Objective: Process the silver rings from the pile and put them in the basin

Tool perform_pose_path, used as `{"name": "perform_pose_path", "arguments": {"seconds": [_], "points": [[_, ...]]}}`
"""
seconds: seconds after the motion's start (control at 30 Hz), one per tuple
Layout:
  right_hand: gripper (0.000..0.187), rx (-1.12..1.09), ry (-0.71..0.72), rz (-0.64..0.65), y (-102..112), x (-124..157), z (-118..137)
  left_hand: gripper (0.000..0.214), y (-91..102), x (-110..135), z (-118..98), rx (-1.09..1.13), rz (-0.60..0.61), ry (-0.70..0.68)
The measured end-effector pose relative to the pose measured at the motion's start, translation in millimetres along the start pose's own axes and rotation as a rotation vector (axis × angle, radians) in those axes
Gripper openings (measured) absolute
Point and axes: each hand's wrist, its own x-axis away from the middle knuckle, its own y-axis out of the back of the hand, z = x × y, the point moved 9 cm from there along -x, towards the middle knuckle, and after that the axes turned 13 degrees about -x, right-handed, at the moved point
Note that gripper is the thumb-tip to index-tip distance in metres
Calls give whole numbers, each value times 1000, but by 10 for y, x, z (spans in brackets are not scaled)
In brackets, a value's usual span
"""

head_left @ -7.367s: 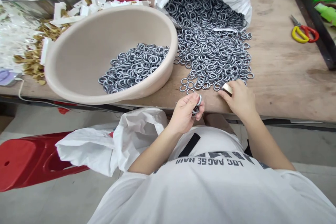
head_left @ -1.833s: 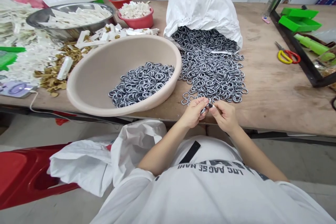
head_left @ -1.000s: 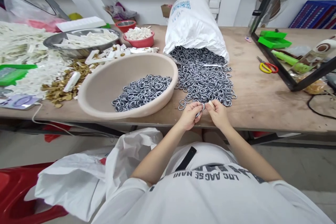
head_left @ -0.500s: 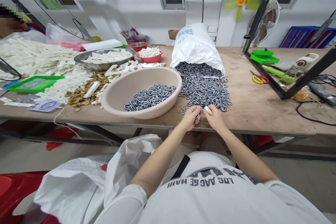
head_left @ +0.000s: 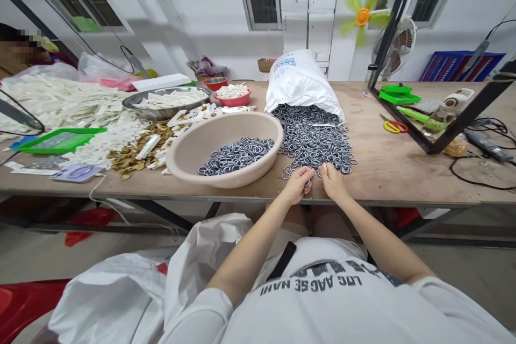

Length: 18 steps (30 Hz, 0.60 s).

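My left hand is closed around a grey metal ring, of which only a bit shows between the fingers. Close beside it, my right hand pinches a small white piece, mostly covered by the fingertips. Both hands are at the table's front edge, just before a heap of loose grey rings. The heap spills from the mouth of a white sack lying on its side. To the left of my hands, a wide beige basin holds many more rings.
Left of the basin lie brown pieces, white strips, a green tray and a metal bowl. Scissors lie on the right, near a black metal frame. Another person is at the far left.
My hands have moved slightly farther apart, and less of the white piece shows in my right hand. The view has shifted a little, so the table appears lower.
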Motion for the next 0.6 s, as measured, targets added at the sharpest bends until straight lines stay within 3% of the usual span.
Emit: {"name": "perform_pose_path", "arguments": {"seconds": [0.6], "points": [[39,-102,-16,16,-12,56,-16,42,80,54,15,107,-1,23]]}}
